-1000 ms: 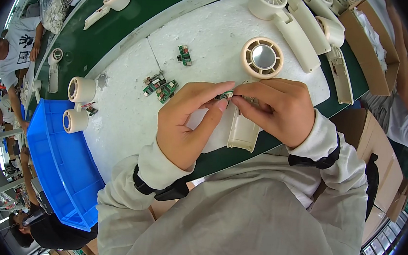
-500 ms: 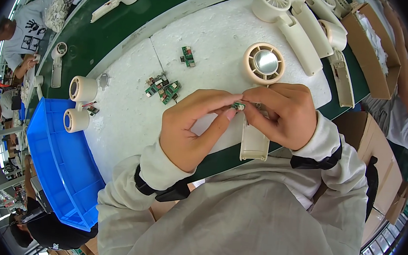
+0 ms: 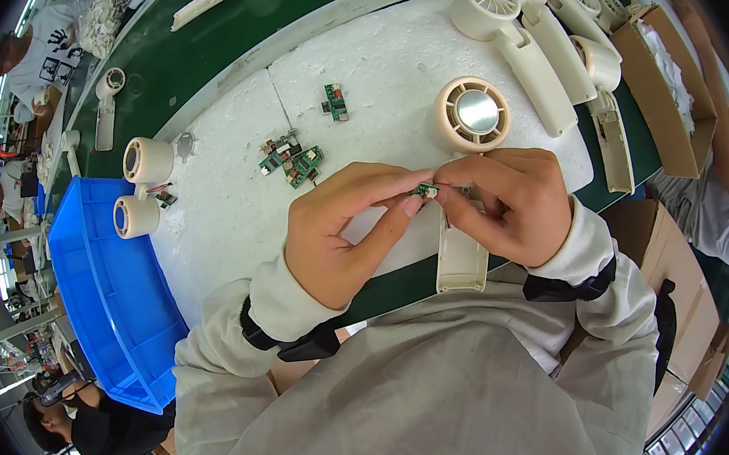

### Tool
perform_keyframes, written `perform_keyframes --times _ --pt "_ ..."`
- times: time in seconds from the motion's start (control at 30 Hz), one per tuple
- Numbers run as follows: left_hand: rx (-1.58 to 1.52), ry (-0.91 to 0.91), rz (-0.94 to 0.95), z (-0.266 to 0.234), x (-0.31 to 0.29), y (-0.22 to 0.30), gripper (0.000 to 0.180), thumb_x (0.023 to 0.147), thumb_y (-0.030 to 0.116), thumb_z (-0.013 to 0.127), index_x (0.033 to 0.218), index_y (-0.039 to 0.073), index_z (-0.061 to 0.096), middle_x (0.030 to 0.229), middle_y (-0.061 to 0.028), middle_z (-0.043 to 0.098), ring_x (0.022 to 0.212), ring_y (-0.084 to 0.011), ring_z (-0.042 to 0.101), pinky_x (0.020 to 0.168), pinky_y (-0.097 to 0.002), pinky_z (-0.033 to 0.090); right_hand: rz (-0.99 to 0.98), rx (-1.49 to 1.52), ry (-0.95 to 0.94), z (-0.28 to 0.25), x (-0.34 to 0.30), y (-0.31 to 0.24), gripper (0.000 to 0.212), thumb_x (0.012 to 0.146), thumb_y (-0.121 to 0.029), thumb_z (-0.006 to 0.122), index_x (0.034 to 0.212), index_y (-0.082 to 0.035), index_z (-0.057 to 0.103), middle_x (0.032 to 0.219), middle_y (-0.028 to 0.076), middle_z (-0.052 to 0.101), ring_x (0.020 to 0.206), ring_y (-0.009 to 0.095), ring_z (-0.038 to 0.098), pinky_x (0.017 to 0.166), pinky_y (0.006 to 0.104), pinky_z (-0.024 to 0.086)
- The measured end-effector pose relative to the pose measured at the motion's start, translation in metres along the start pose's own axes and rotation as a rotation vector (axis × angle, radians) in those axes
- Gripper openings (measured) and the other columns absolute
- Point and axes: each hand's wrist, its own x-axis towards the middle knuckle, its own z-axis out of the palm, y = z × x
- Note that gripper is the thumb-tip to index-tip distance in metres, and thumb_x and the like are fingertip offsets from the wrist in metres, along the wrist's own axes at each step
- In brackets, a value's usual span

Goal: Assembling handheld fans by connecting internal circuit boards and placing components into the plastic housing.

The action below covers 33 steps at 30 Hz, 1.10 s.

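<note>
My left hand pinches a small green circuit board with a pale connector between thumb and forefinger. My right hand is closed, its thumb and forefinger meeting the board's right end; whatever they pinch is too small to make out. Beneath the right hand lies a cream handheld fan, its round head beyond the hand and its hollow, opened handle reaching toward me. The hand hides the middle of that handle. Left of my hands, several loose circuit boards are piled, with a single board farther off.
A blue bin stands at the left beside two cream fan heads with wires. More fans and a cardboard box are at the far right. Beyond the white foam sheet runs a green belt carrying fans. Other people sit at the left.
The handle under my right hand has shifted slightly right, and my right hand a little too. Fans on the green belt have moved away up the picture. My left hand keeps its pinch on the board.
</note>
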Motion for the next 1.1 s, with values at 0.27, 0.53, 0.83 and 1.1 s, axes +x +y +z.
perform_keyframes --times 0.27,0.53,0.83,1.1 --pt "-0.065 0.026 -0.057 0.000 0.000 -0.005 0.028 0.095 -0.005 0.064 0.123 -0.003 0.067 0.112 -0.0144 0.067 0.103 -0.0190 0.068 0.092 -0.0284 0.055 0.017 0.028 -0.008 -0.001 0.000 -0.001 0.009 0.087 -0.006 0.073 0.096 -0.004 0.071 0.054 -0.001 0.057 0.040 0.011 0.045 0.042 0.0292 0.034" --pt "-0.359 -0.083 -0.114 -0.004 -0.001 -0.008 0.029 0.096 -0.007 0.063 0.125 -0.004 0.066 0.113 -0.0139 0.067 0.104 -0.0191 0.068 0.094 -0.0287 0.055 0.031 0.177 -0.131 -0.009 -0.002 -0.006 0.008 0.089 -0.005 0.072 0.096 -0.002 0.071 0.052 0.000 0.055 0.041 0.012 0.047 0.045 0.0295 0.036" --pt "-0.548 -0.126 -0.111 -0.007 -0.001 -0.011 0.027 0.097 -0.005 0.063 0.124 -0.004 0.066 0.114 -0.0141 0.067 0.105 -0.0206 0.069 0.092 -0.0313 0.057 0.129 0.257 -0.130 -0.010 -0.004 -0.017 0.009 0.092 -0.005 0.067 0.099 0.000 0.069 0.053 0.000 0.047 0.045 0.012 0.043 0.048 0.0291 0.036" --pt "-0.533 -0.128 -0.051 -0.006 -0.003 -0.011 0.027 0.097 -0.005 0.062 0.123 -0.005 0.066 0.113 -0.0134 0.066 0.106 -0.0211 0.069 0.092 -0.0322 0.058 0.176 0.254 -0.150 -0.011 -0.005 -0.018 0.010 0.093 -0.006 0.066 0.099 0.001 0.069 0.053 0.000 0.043 0.047 0.011 0.040 0.049 0.0288 0.034"
